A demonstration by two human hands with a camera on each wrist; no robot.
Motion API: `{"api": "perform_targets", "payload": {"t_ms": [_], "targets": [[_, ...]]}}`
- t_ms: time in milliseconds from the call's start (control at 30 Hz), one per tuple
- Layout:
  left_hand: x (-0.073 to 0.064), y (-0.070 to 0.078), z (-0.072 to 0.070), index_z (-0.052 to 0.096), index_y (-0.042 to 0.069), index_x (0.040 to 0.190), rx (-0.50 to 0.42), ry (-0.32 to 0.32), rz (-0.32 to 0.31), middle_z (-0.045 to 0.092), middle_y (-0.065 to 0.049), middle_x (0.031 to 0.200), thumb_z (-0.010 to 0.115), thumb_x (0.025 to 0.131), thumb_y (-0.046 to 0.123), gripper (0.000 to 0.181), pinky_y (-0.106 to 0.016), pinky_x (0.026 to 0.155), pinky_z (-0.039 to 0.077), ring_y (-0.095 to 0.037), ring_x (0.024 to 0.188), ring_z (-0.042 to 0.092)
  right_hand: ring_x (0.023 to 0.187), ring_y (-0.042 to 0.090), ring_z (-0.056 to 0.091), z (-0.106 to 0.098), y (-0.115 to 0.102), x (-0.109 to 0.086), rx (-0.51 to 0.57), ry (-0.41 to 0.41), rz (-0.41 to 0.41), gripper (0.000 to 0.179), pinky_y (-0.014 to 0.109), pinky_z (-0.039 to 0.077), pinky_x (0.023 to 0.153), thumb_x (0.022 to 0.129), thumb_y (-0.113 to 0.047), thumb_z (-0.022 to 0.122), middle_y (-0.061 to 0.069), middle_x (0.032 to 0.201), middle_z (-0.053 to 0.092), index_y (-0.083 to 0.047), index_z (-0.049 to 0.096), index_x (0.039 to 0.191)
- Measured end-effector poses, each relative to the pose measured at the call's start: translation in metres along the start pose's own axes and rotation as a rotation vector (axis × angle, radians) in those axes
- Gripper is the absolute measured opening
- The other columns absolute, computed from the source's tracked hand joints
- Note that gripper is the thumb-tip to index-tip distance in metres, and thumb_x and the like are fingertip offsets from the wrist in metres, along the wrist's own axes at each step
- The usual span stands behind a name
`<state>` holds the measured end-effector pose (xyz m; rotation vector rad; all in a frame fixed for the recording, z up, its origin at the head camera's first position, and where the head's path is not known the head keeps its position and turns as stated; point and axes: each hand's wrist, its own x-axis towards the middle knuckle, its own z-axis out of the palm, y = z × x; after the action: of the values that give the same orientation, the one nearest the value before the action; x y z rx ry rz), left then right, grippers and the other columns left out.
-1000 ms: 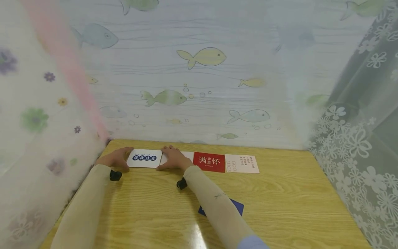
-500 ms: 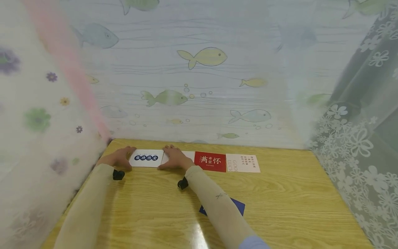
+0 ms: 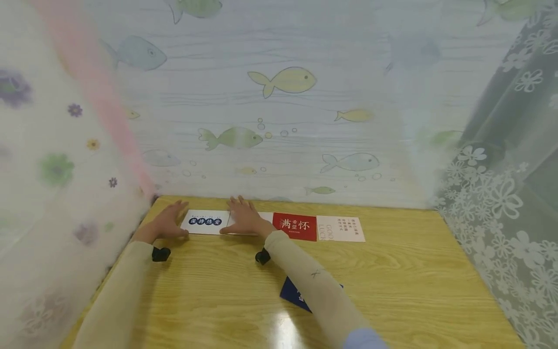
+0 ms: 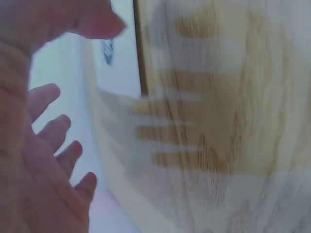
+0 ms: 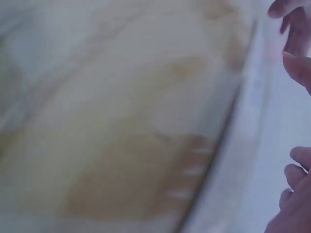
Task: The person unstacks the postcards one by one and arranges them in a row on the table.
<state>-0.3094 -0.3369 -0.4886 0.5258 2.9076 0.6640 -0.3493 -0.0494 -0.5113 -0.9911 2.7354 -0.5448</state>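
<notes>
A white postcard with blue circles and characters (image 3: 206,222) lies at the left end of a row along the table's back. Beside its left edge is my left hand (image 3: 164,224), fingers spread and gripping nothing. In the left wrist view the thumb (image 4: 102,22) overlaps the card and the fingers are apart from it. My right hand (image 3: 247,219) spreads over the neighbouring white card (image 3: 267,217), most of which it hides. In the blurred right wrist view its fingers (image 5: 296,175) are parted, with nothing between them.
A red card (image 3: 294,227) and a pale pink "GOOD LUCK" card (image 3: 341,229) continue the row to the right. Nearer, a dark blue card (image 3: 293,293) lies askew, partly hidden by the right sleeve (image 3: 318,286). A fish-patterned curtain (image 3: 279,121) hangs behind the wooden table (image 3: 414,271).
The fingers of both hands have spread and lifted off the cards' edges. My right forearm has shifted right, baring more of the dark blue card's left side. The row of cards has hardly moved.
</notes>
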Motion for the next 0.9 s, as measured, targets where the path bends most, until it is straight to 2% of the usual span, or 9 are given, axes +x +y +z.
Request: {"api": "perform_targets", "payload": {"t_ms": [100, 167, 300, 400, 533, 633, 700, 900], "targets": [[-0.005, 0.011, 0.006, 0.035, -0.011, 0.151, -0.002, 0.071, 0.055, 0.027, -0.041, 0.155, 0.081, 0.076, 0.023, 0.095, -0.074, 0.114, 0.023, -0.063, 0.141, 0.024, 0.159, 0.026, 0.001, -0.016, -0.008, -0.016, 0.087, 0.036, -0.062, 0.099, 0.049, 0.002, 0.129, 0.089, -0.057, 0.071, 0.005, 0.171, 0.015, -0.016, 0.021, 0.164], [-0.010, 0.023, 0.012, 0.037, -0.009, 0.151, -0.024, 0.094, 0.082, 0.031, -0.038, 0.156, 0.079, 0.080, 0.022, 0.088, -0.073, 0.114, 0.025, -0.060, 0.142, 0.027, 0.159, 0.024, 0.000, -0.026, -0.014, -0.030, 0.146, 0.045, -0.120, 0.095, 0.048, 0.001, 0.130, 0.091, -0.053, 0.071, 0.003, 0.171, 0.016, -0.018, 0.022, 0.164], [-0.022, 0.057, 0.027, 0.044, -0.005, 0.149, -0.064, 0.079, 0.144, 0.040, -0.032, 0.154, 0.074, 0.088, 0.016, 0.071, -0.071, 0.110, 0.035, -0.056, 0.139, 0.037, 0.159, 0.020, -0.002, -0.041, -0.022, -0.069, 0.247, 0.043, -0.213, 0.085, 0.048, 0.000, 0.129, 0.095, -0.045, 0.068, 0.001, 0.170, 0.019, -0.019, 0.024, 0.163], [-0.030, 0.085, 0.041, 0.051, -0.005, 0.144, -0.052, 0.061, 0.225, 0.049, -0.030, 0.148, 0.074, 0.088, 0.011, 0.062, -0.069, 0.107, 0.040, -0.053, 0.135, 0.045, 0.159, 0.020, -0.001, -0.043, -0.018, -0.103, 0.275, 0.048, -0.239, 0.080, 0.050, 0.001, 0.129, 0.097, -0.042, 0.066, 0.002, 0.169, 0.024, -0.019, 0.027, 0.163], [-0.040, 0.115, 0.062, 0.058, -0.002, 0.139, 0.004, 0.046, 0.307, 0.056, -0.025, 0.144, 0.074, 0.085, 0.010, 0.058, -0.066, 0.109, 0.041, -0.049, 0.135, 0.048, 0.159, 0.022, 0.003, -0.038, -0.002, -0.150, 0.270, 0.049, -0.217, 0.077, 0.054, 0.010, 0.128, 0.097, -0.040, 0.066, 0.004, 0.168, 0.028, -0.018, 0.030, 0.162], [-0.046, 0.134, 0.078, 0.059, 0.001, 0.140, 0.032, 0.010, 0.329, 0.057, -0.020, 0.146, 0.072, 0.085, 0.013, 0.058, -0.063, 0.113, 0.039, -0.045, 0.138, 0.047, 0.159, 0.023, 0.005, -0.036, 0.011, -0.184, 0.262, 0.044, -0.166, 0.077, 0.054, 0.016, 0.127, 0.097, -0.040, 0.067, 0.004, 0.168, 0.027, -0.016, 0.032, 0.161], [-0.048, 0.148, 0.089, 0.058, 0.002, 0.141, 0.038, -0.017, 0.356, 0.057, -0.017, 0.146, 0.072, 0.085, 0.015, 0.059, -0.060, 0.116, 0.038, -0.042, 0.140, 0.047, 0.159, 0.026, 0.007, -0.034, 0.019, -0.206, 0.242, 0.034, -0.129, 0.079, 0.055, 0.018, 0.127, 0.096, -0.042, 0.067, 0.005, 0.169, 0.022, -0.013, 0.031, 0.161], [-0.048, 0.190, 0.114, 0.054, 0.005, 0.146, 0.007, -0.106, 0.450, 0.050, -0.015, 0.154, 0.073, 0.085, 0.024, 0.067, -0.057, 0.118, 0.035, -0.039, 0.145, 0.041, 0.157, 0.040, 0.008, -0.026, 0.039, -0.269, 0.216, -0.047, -0.048, 0.089, 0.063, 0.016, 0.124, 0.093, -0.043, 0.071, 0.019, 0.169, 0.015, -0.002, 0.029, 0.159]]}}
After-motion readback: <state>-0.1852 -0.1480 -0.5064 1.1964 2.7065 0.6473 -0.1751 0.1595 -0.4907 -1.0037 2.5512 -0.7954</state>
